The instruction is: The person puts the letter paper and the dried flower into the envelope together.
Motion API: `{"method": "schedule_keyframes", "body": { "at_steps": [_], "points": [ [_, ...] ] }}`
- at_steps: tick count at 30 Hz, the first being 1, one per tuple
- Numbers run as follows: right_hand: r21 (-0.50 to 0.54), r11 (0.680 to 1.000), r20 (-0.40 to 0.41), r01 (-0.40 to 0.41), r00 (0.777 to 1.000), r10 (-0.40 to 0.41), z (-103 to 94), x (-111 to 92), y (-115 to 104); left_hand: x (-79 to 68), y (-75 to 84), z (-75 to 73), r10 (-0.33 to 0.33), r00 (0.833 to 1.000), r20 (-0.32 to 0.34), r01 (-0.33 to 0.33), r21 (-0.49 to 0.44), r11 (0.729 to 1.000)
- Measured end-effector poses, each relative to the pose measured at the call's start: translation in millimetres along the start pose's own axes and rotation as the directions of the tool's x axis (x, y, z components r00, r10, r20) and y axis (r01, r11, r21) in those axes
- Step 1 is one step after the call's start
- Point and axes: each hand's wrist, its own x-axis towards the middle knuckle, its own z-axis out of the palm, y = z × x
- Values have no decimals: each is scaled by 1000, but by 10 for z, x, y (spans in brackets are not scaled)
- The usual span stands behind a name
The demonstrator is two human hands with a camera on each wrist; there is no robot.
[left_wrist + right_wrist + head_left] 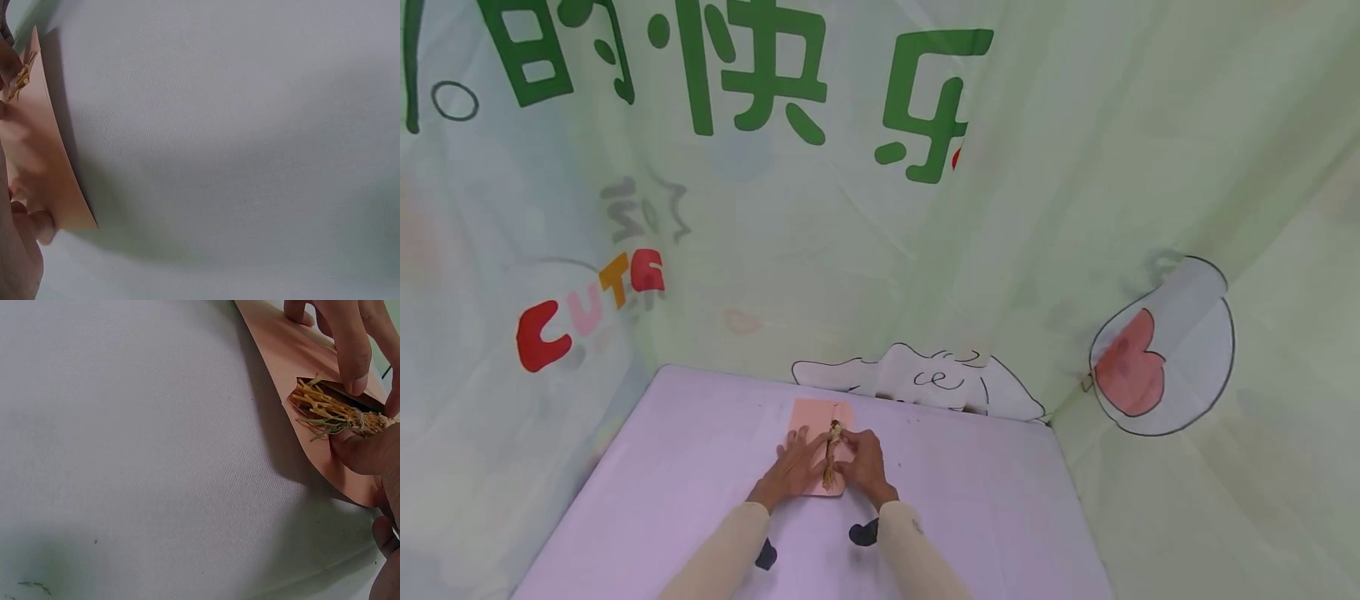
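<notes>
On the table lies a salmon-pink paper card [805, 412], its corner rounded in the right wrist view. A tied bundle of dried stems [319, 406] lies along a slit [340, 392] in the card, its loose yellow ends splayed out. My left hand [793, 468] rests on the card's left side with fingers spread, and one fingertip presses beside the slit. My right hand [867, 462] pinches the bundle from the right, thumb against the stems. In the left wrist view, the card [53, 169] is bent up slightly from the table, and stem ends show at its far end.
A pale lilac cloth covers the table [985, 492]. Printed curtains [820, 250] enclose its back and sides. Dark bits of debris [34, 586] lie on the cloth. Black straps hang under both wrists.
</notes>
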Motion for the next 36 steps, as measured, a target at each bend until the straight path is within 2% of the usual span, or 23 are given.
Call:
{"method": "schedule_keyframes", "body": {
  "at_steps": [3,6,7,11,15,18,21,24,29,36],
  "points": [
    [-17,999,17,34,999,-34,77,31,137,7,-2,-7,8,1000,2,-8,0,1000],
    [-41,998,53,40,998,-38,93,64,153,20,-15,-17,25,1000,-18,-24,34,999],
    [-34,999,70,8,998,-6,28,64,45,23,-19,-19,26,999,-22,-25,44,999],
    [-42,998,112,-39,993,43,-65,79,-125,31,-34,-20,36,998,-43,-35,41,999],
    [-91,993,94,-74,992,83,-33,78,-185,26,-44,0,59,997,-52,-59,2,998],
    [-124,987,65,-106,991,115,60,89,-162,35,-51,15,43,999,-27,-43,-15,999],
    [-121,984,34,-131,990,136,154,117,-118,67,-65,32,20,1000,-3,-20,-21,1000],
    [-106,981,22,-162,986,166,199,145,-116,106,-83,47,23,1000,-1,-23,-14,1000],
    [-108,980,14,-165,986,168,187,159,-177,122,-86,63,22,1000,-4,-22,9,1000],
    [-96,982,34,-165,985,169,193,190,-279,109,-110,54,12,1000,-4,-12,-9,1000]
  ]
}}
